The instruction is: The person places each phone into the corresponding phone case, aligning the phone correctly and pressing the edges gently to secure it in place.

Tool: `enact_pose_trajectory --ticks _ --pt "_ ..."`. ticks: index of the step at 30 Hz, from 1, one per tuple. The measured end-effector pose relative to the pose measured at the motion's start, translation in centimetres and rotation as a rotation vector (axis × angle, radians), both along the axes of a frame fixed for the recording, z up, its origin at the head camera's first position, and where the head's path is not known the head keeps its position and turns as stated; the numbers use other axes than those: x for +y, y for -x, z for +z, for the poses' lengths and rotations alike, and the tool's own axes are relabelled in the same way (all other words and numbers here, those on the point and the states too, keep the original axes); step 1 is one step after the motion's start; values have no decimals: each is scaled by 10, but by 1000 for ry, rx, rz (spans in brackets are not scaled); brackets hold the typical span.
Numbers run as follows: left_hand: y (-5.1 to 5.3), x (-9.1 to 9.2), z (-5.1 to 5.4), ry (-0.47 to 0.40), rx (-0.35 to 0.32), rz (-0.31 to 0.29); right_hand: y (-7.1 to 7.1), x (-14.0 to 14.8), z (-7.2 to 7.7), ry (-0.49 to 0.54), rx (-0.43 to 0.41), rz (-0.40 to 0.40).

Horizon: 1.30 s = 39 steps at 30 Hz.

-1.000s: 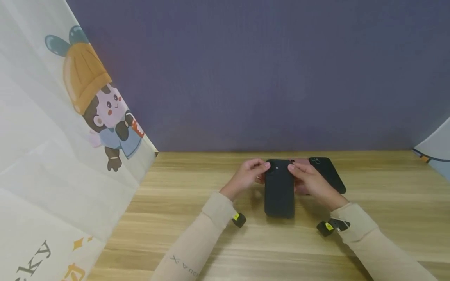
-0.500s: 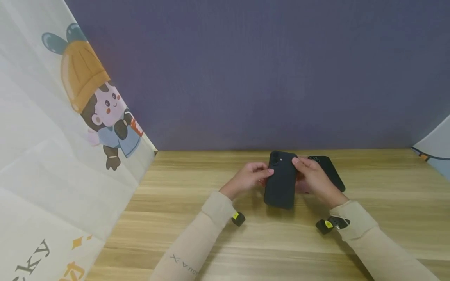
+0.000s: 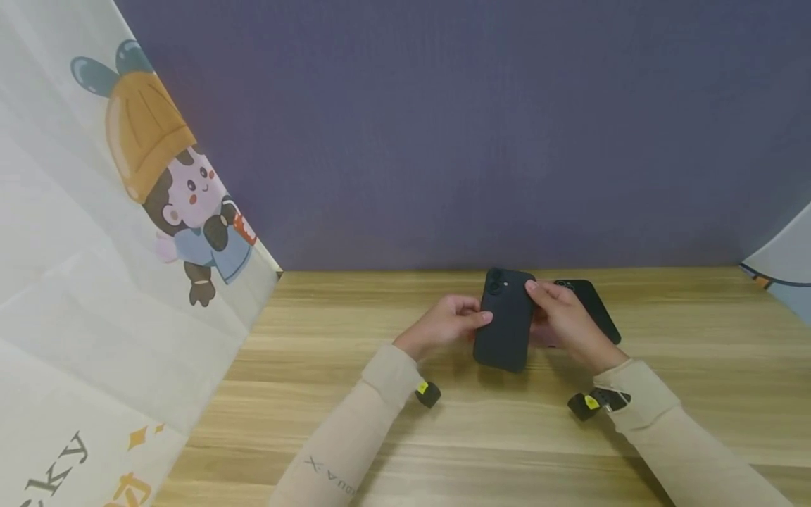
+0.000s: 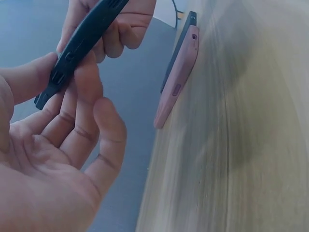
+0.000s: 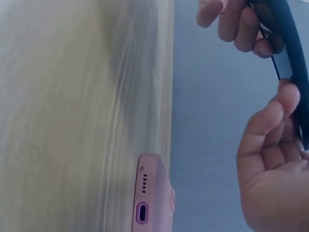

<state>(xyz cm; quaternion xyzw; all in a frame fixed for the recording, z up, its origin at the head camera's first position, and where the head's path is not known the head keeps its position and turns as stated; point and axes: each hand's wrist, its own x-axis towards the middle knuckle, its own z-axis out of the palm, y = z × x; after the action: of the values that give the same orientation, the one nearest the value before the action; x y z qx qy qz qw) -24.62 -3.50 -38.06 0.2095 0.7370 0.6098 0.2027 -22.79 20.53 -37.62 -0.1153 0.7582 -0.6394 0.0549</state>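
A phone in a dark case (image 3: pixel 505 334) is held above the table, its back with the camera corner facing up. My left hand (image 3: pixel 443 325) pinches its left edge, thumb on the back and fingers underneath. On the upper right edge, my right hand (image 3: pixel 566 325) grips it the same way. The left wrist view shows the cased phone (image 4: pixel 79 50) edge-on with side buttons. Its glossy underside shows partly in the right wrist view. Behind my right hand lies a pink phone case (image 5: pixel 153 193), mostly hidden in the head view; whether it contains a phone, I cannot tell.
A black phone or case (image 3: pixel 594 310) lies camera side up beside the pink one, at the right. The wooden table (image 3: pixel 481 451) ends at a dark blue-grey wall (image 3: pixel 469 141). A white printed sheet (image 3: pixel 127 317) borders the left side.
The dark cased phone has risen slightly toward the wall and tilted clockwise. My left thumb has shifted from its top corner down along the left edge. My right hand still grips the upper right.
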Motion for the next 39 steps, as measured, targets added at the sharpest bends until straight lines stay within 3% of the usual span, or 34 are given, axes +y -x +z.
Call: enact_pose_trajectory --ticks 8,15,25,39 --pt "0 1 0 -10 -5 91 -1 -3 1 -68 -63 39" --pt "2 1 -1 -30 17 157 -2 -6 2 -133 -106 157" --pt "4 0 -2 -62 10 178 -2 -6 2 -118 -145 185" --pt "4 0 -3 -85 -26 218 -1 -8 0 -181 -137 217"
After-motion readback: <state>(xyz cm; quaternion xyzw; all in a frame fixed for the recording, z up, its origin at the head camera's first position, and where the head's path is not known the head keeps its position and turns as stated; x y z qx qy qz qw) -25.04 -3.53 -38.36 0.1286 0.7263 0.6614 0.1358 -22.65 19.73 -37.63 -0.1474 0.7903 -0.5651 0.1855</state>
